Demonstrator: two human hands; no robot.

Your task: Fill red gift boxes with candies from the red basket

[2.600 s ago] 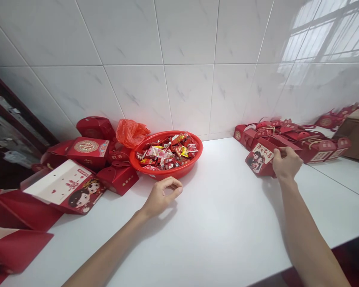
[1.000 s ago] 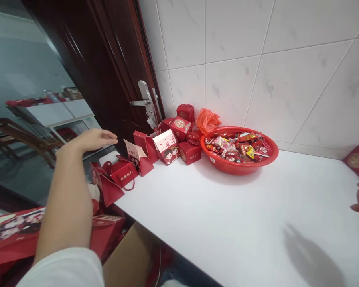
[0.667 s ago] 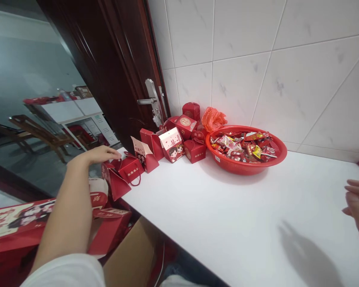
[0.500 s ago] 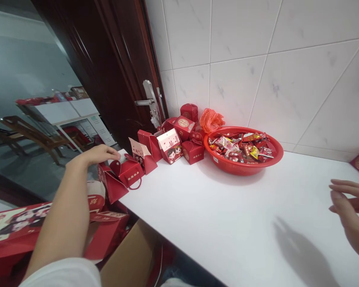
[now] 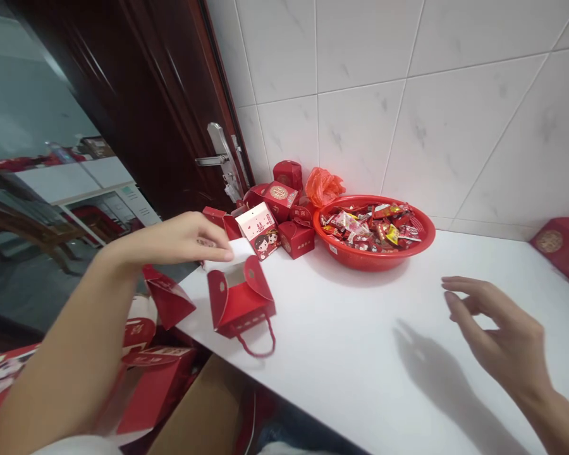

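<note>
My left hand [image 5: 189,240] pinches the raised white inner flap of a red gift box [image 5: 244,303] at the table's left edge. The box has its top open, with rounded side flaps and a red cord handle hanging at the front. My right hand [image 5: 497,328] hovers over the white table [image 5: 341,354], fingers curved and apart, holding nothing. Between the hands and the wall sits a red plastic basket [image 5: 374,260] full of wrapped candies [image 5: 384,230].
Several red boxes [image 5: 284,196] cluster by the door, beside a crumpled red plastic bag [image 5: 323,185]. A folded red box [image 5: 168,297] stands on the left corner. Below lie an open red box [image 5: 156,392] and a cardboard box [image 5: 208,404]. Another red packet [image 5: 564,246] lies far right.
My left hand has drawn the open gift box rightward and nearer, away from the other boxes. My right hand has moved left over the table. The view has shifted slightly right.
</note>
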